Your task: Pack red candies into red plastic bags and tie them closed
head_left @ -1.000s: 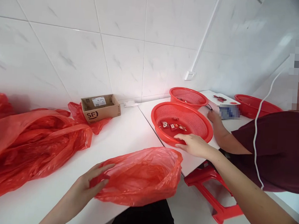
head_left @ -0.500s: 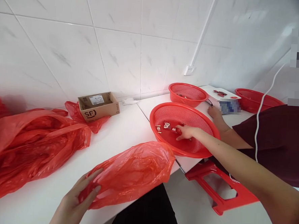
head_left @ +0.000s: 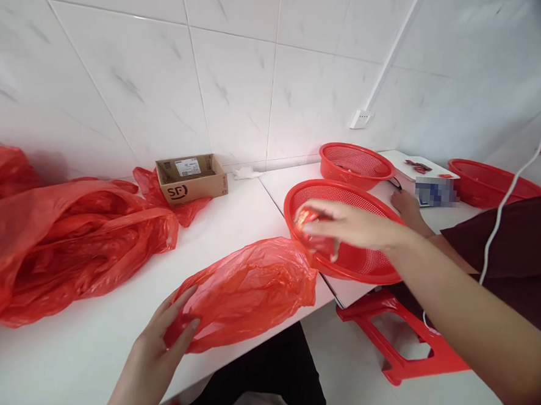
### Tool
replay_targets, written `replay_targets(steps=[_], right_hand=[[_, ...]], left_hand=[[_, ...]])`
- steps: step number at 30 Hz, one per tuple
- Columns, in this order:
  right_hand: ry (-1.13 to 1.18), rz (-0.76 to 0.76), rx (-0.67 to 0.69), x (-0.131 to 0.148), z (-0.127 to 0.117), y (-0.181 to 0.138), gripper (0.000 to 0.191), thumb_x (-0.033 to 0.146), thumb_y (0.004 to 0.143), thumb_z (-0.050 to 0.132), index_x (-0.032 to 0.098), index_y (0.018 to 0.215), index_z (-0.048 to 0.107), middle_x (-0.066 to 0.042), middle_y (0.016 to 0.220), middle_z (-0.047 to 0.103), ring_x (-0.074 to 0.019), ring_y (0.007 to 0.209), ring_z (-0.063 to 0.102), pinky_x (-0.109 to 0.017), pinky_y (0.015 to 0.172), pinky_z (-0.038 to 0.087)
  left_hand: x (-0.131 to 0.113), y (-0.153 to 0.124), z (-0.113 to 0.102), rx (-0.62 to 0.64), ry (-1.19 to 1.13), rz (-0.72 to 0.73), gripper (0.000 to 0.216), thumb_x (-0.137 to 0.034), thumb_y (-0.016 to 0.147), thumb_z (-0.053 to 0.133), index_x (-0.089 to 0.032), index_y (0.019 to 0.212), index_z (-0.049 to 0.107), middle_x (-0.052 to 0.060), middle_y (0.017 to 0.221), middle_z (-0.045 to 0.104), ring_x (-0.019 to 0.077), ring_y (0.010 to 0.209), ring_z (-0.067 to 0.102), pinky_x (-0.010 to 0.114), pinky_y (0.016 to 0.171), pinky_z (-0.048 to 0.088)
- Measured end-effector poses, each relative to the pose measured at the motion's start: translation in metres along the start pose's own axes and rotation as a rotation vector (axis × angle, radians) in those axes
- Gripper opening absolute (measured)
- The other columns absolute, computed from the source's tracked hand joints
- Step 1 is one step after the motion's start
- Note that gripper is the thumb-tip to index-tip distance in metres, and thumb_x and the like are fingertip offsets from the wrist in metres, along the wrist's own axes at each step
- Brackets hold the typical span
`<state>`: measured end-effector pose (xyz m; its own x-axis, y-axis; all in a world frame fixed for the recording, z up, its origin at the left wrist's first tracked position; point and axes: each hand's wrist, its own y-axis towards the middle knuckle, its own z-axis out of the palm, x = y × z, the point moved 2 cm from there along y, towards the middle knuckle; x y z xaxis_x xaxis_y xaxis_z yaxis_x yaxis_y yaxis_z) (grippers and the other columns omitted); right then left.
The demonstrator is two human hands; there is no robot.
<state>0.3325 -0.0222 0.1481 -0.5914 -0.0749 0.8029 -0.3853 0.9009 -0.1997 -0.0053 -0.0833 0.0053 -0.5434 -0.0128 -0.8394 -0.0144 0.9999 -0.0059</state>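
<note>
My right hand [head_left: 342, 226] is closed around several small red-wrapped pieces [head_left: 306, 220], lifted above the near rim area of a red perforated basket [head_left: 371, 267]. Motion blurs the pieces, so their exact kind does not show. My left hand [head_left: 164, 336] rests at the near end of a thin red plastic bag [head_left: 251, 293], thumb and fingers spread apart at its mouth. That bag lies on the white table [head_left: 232, 227] with its far end against the basket. The hand partly hides the basket's inside.
Bunched red plastic bags [head_left: 80, 240] cover the table's left side. Behind them stands an open cardboard box [head_left: 193, 185]. Another red basket [head_left: 354, 177], a white scale [head_left: 437, 170] and a co-worker's arm [head_left: 412, 211] are at right. A red stool [head_left: 407, 357] stands below.
My right hand has risen from the basket's bottom with several red-wrapped pieces in its fingers. My left hand stays spread at the bag. The camera view has shifted slightly.
</note>
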Motion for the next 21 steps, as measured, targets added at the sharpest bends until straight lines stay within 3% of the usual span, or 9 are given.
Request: replay_targets(steps=[3, 6, 10, 14, 19, 21], right_hand=[[-0.19, -0.133, 0.112, 0.026, 0.062, 0.011, 0.016, 0.037, 0.088, 0.056, 0.022, 0.093, 0.06, -0.001, 0.093, 0.062, -0.0117, 0.073, 0.057, -0.023, 0.063, 0.046], [-0.492, -0.12, 0.034, 0.014, 0.098, 0.032, 0.01, 0.029, 0.085, 0.059, 0.02, 0.086, 0.063, -0.006, 0.101, 0.061, -0.0174, 0.084, 0.059, -0.028, 0.071, 0.044], [-0.408, -0.107, 0.032, -0.011, 0.096, 0.046, 0.017, 0.022, 0.083, 0.058, 0.022, 0.099, 0.064, -0.005, 0.102, 0.065, -0.0188, 0.09, 0.06, -0.031, 0.078, 0.047], [-0.169, -0.146, -0.008, -0.013, 0.087, 0.039, 0.037, 0.018, 0.083, 0.058, 0.026, 0.119, 0.061, -0.004, 0.116, 0.065, -0.0191, 0.097, 0.061, -0.034, 0.084, 0.051], [0.302, -0.025, 0.159, -0.01, 0.098, 0.03, 0.045, 0.026, 0.089, 0.054, 0.027, 0.134, 0.048, -0.007, 0.135, 0.052, -0.0192, 0.097, 0.065, -0.029, 0.061, 0.06], [0.361, 0.012, 0.192, -0.011, 0.1, 0.029, 0.044, 0.027, 0.092, 0.049, 0.026, 0.136, 0.046, -0.008, 0.14, 0.047, -0.0197, 0.1, 0.065, -0.03, 0.063, 0.061]], left_hand=[[-0.004, 0.0, 0.007, 0.009, 0.01, 0.045, 0.055, -0.05, 0.086, 0.054, -0.035, 0.139, 0.048, 0.004, 0.148, 0.044, 0.0288, 0.14, 0.034, 0.051, 0.114, 0.029], [-0.006, -0.003, 0.009, 0.02, -0.008, 0.056, 0.057, -0.046, 0.089, 0.052, -0.034, 0.144, 0.041, 0.005, 0.152, 0.037, 0.027, 0.142, 0.031, 0.049, 0.115, 0.028], [-0.005, -0.006, 0.009, 0.032, 0.006, 0.043, 0.061, -0.042, 0.09, 0.052, -0.032, 0.147, 0.035, 0.005, 0.156, 0.031, 0.026, 0.145, 0.024, 0.048, 0.117, 0.022], [-0.005, -0.006, 0.008, 0.037, -0.015, 0.049, 0.062, -0.041, 0.09, 0.051, -0.03, 0.148, 0.033, 0.005, 0.156, 0.031, 0.0252, 0.145, 0.025, 0.047, 0.119, 0.02], [-0.006, -0.005, 0.007, 0.014, -0.044, 0.062, 0.061, -0.04, 0.09, 0.052, -0.028, 0.148, 0.035, 0.006, 0.155, 0.031, 0.0259, 0.144, 0.025, 0.047, 0.118, 0.02], [-0.006, -0.005, 0.007, 0.011, -0.032, 0.055, 0.061, -0.04, 0.09, 0.052, -0.027, 0.148, 0.035, 0.006, 0.156, 0.031, 0.0256, 0.145, 0.025, 0.046, 0.119, 0.02]])
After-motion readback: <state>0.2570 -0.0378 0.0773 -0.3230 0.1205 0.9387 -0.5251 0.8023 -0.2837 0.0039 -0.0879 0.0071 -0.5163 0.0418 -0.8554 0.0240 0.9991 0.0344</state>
